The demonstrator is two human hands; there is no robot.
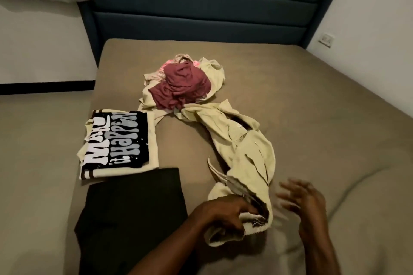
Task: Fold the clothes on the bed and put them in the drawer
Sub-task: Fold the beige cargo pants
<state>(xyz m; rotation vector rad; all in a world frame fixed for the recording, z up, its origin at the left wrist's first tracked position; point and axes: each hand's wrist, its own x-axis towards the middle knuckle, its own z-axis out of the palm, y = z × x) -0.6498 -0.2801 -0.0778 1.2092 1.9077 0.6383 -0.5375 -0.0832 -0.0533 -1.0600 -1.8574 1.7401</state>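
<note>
Head view of a bed [312,100] covered by an olive-brown sheet, with a dark blue padded headboard [201,0] at its far end. The left hand [223,213] lies at the near edge of the bed, its grip closed on the near end of a crumpled pale yellow garment [248,152]; the fingers curl into the bunched cloth, which shows a striped cuff or hem there. The right hand [304,198] hovers just to the right of the same garment, fingers spread and apart, holding nothing; it is blurred, and contact with the cloth cannot be confirmed. The pale yellow garment runs in a loose, twisted band from the left hand toward the middle of the bed, where it meets an unfolded heap [178,76] of clothes: a maroon garment [181,87] on top, pale and pink fabric beneath and behind. Two folded items lie on the left side of the bed: a cream shirt with black printed panel [120,143], lettering uppermost, and, nearer the viewer and touching its near edge, a folded black garment [131,212]. A wall socket [326,39] sits on the white wall at right.
</note>
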